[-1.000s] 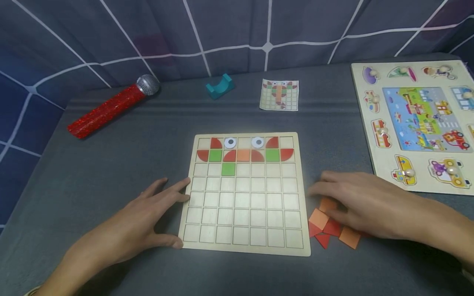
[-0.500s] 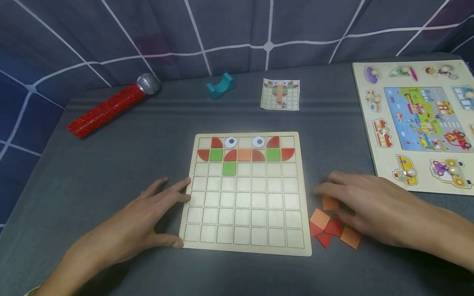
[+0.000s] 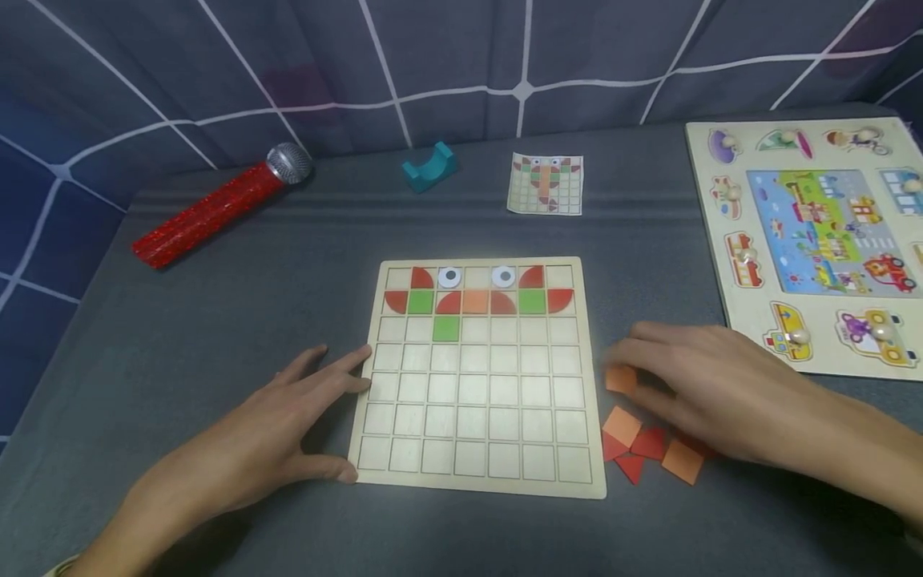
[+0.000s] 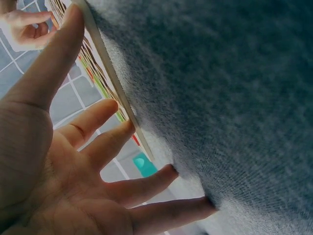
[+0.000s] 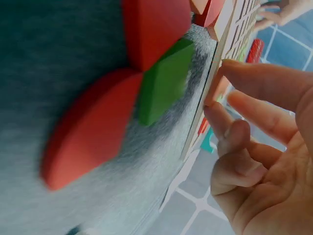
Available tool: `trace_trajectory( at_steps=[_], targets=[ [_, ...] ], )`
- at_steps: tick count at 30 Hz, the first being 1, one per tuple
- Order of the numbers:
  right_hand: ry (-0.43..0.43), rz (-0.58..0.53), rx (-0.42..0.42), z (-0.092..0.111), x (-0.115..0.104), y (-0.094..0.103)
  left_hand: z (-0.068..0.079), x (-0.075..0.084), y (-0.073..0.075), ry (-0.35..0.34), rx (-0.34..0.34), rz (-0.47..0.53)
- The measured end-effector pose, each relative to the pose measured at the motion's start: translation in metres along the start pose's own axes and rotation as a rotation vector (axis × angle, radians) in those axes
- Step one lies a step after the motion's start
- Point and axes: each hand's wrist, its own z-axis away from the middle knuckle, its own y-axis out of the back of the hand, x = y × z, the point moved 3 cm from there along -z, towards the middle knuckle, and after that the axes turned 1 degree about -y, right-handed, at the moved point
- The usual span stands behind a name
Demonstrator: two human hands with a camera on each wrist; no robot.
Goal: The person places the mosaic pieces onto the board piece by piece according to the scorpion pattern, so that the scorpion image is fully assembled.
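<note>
A wooden grid board (image 3: 472, 417) lies flat on the grey table, with red quarter-circle, green square, orange square and round eye tiles in its upper rows. My left hand (image 3: 288, 429) has its fingers spread, thumb and some fingertips touching the board's left edge. Just off the right edge, my right hand (image 3: 710, 389) pinches an orange square tile (image 3: 620, 378) between thumb and fingers; the right wrist view shows this tile (image 5: 215, 87) edge-on. Below that hand lies a pile of orange squares (image 3: 682, 462) and red pieces (image 3: 630, 469), partly hidden by it. A green tile (image 5: 166, 81) shows beneath.
A small pattern card (image 3: 544, 184) lies behind the board. Further left are a teal curved block (image 3: 430, 167) and a red glittery microphone (image 3: 216, 210). A knobbed picture puzzle (image 3: 735, 320) stands close beyond my right hand. A tiled-pattern cloth (image 3: 461, 72) hangs behind.
My right hand has lifted an orange square tile off the pile and moved it slightly left, towards the board. The left hand stays at the board's edge.
</note>
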Motion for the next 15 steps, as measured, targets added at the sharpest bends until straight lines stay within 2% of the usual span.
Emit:
trace_trajectory(
  at_steps=[8,15],
  targets=[
    [0.083,-0.076,0.079,-0.039,-0.024,0.006,-0.001,0.001,0.000,-0.014,0.003,0.002],
    [0.115,-0.159,0.054,-0.075,-0.045,-0.001,0.000,0.001,0.000,-0.025,0.019,0.009]
  ],
)
